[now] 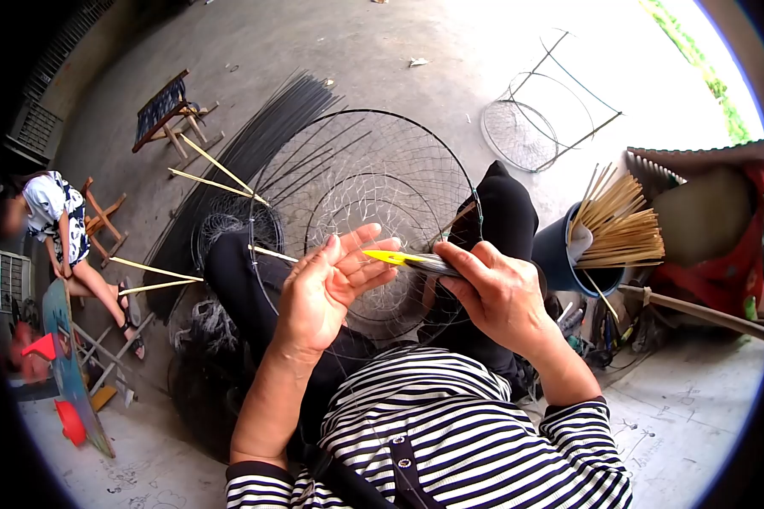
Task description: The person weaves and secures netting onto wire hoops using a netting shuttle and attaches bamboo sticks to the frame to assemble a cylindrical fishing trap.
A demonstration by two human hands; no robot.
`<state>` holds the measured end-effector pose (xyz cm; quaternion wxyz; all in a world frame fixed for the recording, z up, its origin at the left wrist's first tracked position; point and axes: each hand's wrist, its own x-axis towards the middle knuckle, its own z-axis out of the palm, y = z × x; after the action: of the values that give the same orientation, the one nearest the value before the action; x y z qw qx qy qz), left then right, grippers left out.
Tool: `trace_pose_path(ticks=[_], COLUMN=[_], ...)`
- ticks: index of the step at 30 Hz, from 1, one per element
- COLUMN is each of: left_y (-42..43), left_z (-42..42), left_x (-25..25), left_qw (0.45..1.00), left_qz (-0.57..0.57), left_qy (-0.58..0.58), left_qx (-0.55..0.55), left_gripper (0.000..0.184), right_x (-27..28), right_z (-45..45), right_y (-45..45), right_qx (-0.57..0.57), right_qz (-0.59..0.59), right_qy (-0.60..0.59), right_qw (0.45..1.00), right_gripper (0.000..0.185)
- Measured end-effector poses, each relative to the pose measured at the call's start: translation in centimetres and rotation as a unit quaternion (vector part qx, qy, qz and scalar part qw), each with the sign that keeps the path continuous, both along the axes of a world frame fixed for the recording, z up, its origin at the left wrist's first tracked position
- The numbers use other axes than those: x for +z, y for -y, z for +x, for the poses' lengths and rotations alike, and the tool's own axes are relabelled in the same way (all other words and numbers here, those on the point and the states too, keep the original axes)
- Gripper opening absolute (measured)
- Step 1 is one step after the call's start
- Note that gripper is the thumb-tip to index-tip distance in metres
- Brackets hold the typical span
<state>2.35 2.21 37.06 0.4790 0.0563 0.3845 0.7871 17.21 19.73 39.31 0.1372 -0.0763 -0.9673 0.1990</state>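
Observation:
A yellow-tipped netting tool wound with grey line lies crosswise in front of my chest, its yellow point toward the left. My right hand grips its wound end between thumb and fingers. My left hand is palm up with the fingers spread, close to the yellow tip; whether it touches the tool I cannot tell. Beneath both hands, a round wire hoop with pale netting rests across my lap, between my knees. A light stick passes by the hoop's left side, behind my left hand.
Dark rods lie beyond the hoop. A blue bucket holds many thin sticks at right. Another hooped net frame stands on the floor ahead. At far left sits a person, near a folding stool.

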Motion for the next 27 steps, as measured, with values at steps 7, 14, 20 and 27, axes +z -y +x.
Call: trace_pose_path(ticks=[7,14,20,27], left_y=[-0.6,-0.4,-0.8,-1.4], left_z=[0.6,0.4,0.7,1.1], left_x=[0.4,-0.1,-0.8,-0.9], left_qw=[1.0,0.999,0.999,0.996], left_qz=[-0.007,0.005,-0.009,0.075], left_qy=[0.0,0.014,-0.025,0.047], left_qx=[-0.023,-0.041,-0.045,-0.026], left_gripper=[0.05,0.052,0.056,0.052], right_x=[-0.2,-1.2,-1.7,-2.9], right_z=[-0.4,0.1,-0.6,-2.3], right_y=[0.8,0.4,0.7,1.7], right_qx=[0.047,0.029,0.019,0.032], right_qz=[0.035,-0.012,-0.037,-0.199], right_qy=[0.013,-0.033,0.003,-0.046], right_qw=[0.998,0.999,0.999,0.978], right_gripper=[0.033,0.028,0.021,0.034])
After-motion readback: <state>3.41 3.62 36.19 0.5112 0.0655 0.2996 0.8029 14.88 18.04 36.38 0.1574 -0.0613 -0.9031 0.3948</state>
